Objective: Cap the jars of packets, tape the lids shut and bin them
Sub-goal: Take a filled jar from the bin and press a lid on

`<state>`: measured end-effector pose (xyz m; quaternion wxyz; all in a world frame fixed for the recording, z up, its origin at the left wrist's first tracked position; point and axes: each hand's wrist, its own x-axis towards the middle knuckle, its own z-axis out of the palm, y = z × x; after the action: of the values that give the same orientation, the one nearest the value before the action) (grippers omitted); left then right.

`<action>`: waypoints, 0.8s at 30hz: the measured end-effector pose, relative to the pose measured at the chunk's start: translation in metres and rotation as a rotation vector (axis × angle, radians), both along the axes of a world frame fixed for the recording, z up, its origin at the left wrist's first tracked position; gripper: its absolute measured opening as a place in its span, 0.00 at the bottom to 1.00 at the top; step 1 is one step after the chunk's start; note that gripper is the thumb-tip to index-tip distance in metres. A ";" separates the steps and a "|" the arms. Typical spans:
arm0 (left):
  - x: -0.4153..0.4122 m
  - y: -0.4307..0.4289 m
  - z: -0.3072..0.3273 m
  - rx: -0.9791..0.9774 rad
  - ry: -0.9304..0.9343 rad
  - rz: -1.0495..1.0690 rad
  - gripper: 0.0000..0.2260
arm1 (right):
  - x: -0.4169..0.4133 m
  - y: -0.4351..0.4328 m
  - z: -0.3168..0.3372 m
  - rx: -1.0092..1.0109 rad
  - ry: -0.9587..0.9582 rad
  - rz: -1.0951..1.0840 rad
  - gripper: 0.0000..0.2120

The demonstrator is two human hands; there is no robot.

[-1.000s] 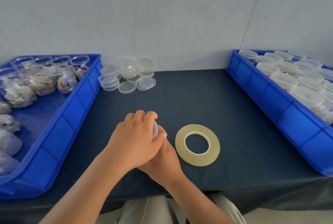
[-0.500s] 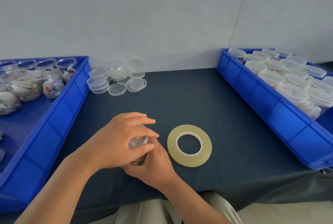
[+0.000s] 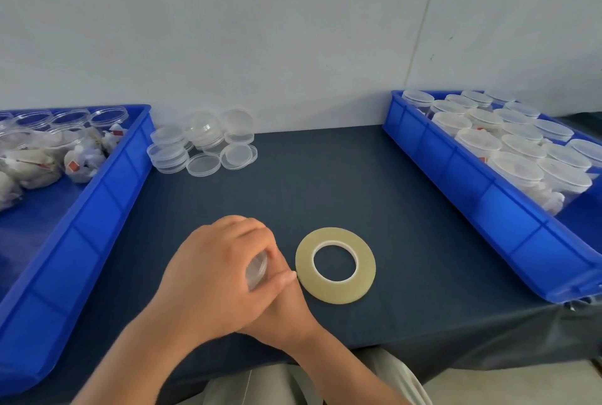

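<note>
The blue bin [image 3: 488,209] sits at 2 o'clock, and the tape roll [image 3: 335,293] at 3, beside your hands. Your left hand [image 3: 211,277] curls over the jar [image 3: 257,269] at 6 o'clock and your right hand [image 3: 280,310] holds it from under. Twist until it is snug and level.

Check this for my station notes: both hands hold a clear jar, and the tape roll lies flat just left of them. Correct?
Wrong side: the head view shows the tape roll lying flat just right of the hands. The left hand and right hand do hold the clear jar.
</note>
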<state>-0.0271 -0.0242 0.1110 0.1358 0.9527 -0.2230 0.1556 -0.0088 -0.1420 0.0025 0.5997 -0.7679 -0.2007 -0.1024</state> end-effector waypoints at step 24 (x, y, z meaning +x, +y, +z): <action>0.006 0.022 -0.025 -0.339 0.041 0.138 0.20 | -0.006 -0.003 0.001 -0.092 0.044 -0.033 0.35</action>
<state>-0.0209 -0.0020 0.0858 0.2877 0.9323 -0.1247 0.1803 -0.0148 -0.1449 0.0037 0.5662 -0.7999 -0.1794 -0.0861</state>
